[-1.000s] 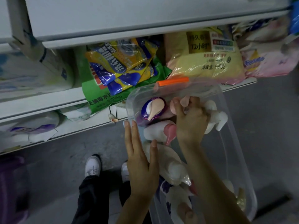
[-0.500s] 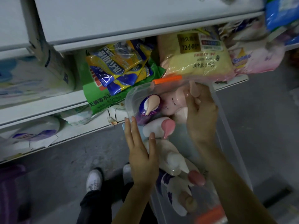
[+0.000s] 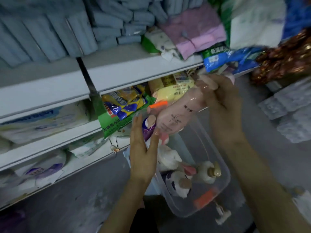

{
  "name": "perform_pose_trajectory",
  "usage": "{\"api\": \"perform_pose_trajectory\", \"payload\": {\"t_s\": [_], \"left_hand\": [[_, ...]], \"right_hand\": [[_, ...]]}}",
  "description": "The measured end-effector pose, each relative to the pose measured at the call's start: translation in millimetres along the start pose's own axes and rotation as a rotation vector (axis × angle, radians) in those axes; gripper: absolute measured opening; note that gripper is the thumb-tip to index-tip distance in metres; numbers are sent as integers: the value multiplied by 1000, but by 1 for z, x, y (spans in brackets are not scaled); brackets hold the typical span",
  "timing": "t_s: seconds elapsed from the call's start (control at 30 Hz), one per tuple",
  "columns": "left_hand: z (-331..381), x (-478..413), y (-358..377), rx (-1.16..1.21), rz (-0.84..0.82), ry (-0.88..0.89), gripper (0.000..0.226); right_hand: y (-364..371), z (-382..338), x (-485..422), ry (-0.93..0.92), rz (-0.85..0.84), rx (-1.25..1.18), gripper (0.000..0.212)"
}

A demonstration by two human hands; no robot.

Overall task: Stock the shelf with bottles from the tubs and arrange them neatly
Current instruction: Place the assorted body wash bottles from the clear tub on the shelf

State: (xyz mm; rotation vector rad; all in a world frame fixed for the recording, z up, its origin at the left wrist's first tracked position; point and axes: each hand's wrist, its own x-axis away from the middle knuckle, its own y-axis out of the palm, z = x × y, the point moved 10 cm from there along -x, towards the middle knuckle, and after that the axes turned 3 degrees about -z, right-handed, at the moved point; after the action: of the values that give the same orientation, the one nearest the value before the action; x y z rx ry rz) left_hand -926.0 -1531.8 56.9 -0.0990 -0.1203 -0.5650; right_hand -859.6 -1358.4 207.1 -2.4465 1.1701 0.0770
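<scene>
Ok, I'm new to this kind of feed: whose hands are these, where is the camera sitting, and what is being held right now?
No machine here: a person works bare-handed, and the single picture comes from a wide-angle camera on their head, looking forward and down. The right hand grips the top end of a pink bottle, tilted above a clear plastic tub that holds more bottles. The left hand is open, fingers straight, at the tub's left edge. Behind stand white shelves with bagged goods.
</scene>
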Motion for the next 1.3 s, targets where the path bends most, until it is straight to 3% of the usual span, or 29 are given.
{"api": "perform_pose_trajectory", "payload": {"t_s": [0.1, 0.23, 0.43, 0.67, 0.8, 0.87, 1.0, 1.3], "left_hand": [[45, 17, -13, 62, -98, 70, 50], [105, 45, -54, 30, -125, 132, 70], [226, 72, -151, -73, 9, 317, 46], [344, 93, -282, -43, 244, 457, 41], [390, 91, -339, -90, 326, 525, 42], [398, 84, -355, -108, 315, 523, 39], [393, 61, -377, -166, 318, 479, 39], [381, 5, -401, -194, 317, 398, 42]], "right_hand": [[1, -62, 16, -75, -11, -35, 13], [12, -154, 33, -171, -92, -143, 16], [52, -325, 47, -359, -286, -274, 19], [104, -486, 58, -515, -409, -403, 36], [164, -489, 52, -389, -608, -377, 57], [199, -463, 51, -264, -677, -363, 52], [244, -427, 41, -156, -647, -416, 29], [298, -418, -2, -135, -643, -359, 30]]}}
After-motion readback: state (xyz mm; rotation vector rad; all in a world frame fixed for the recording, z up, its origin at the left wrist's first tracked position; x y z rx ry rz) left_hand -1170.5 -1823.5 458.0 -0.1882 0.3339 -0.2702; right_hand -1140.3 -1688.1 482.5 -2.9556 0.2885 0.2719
